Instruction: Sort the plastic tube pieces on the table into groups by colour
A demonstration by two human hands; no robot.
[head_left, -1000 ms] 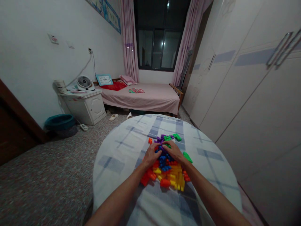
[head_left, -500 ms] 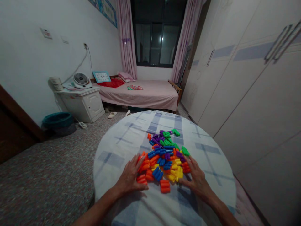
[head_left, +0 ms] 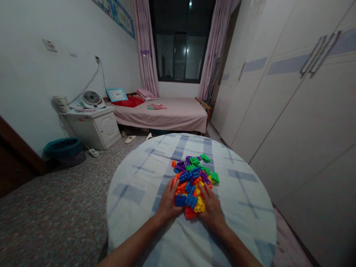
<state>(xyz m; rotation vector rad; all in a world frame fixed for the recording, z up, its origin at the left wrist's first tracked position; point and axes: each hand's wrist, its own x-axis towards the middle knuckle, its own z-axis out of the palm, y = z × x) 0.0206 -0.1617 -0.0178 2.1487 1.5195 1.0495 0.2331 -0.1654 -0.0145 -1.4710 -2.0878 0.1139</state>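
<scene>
A heap of colourful plastic building blocks (head_left: 190, 188) lies in the middle of the round table, in orange, blue, yellow, green and purple. My left hand (head_left: 168, 202) presses on the heap's near left side, its fingers curled over orange blocks beside a blue block (head_left: 180, 200). Against the near right side, my right hand (head_left: 213, 207) curls its fingers over yellow blocks (head_left: 199, 205). Both hands squeeze the near part of the heap between them. An orange-red block (head_left: 190, 213) shows between the wrists. Green blocks (head_left: 205, 158) and purple ones sit at the far end, beyond my fingers.
A checked cloth (head_left: 130, 170) covers the round table. Past it stand a bed (head_left: 172, 115), a white cabinet (head_left: 104, 128) with a fan (head_left: 92, 98), and a bin (head_left: 63, 148) on the floor. A wardrobe (head_left: 292, 111) lines the right side.
Both hands have moved inward toward each other, pushing the blocks into a narrower, taller heap. The separate orange block in front now touches the heap. The camera view has shifted slightly.
</scene>
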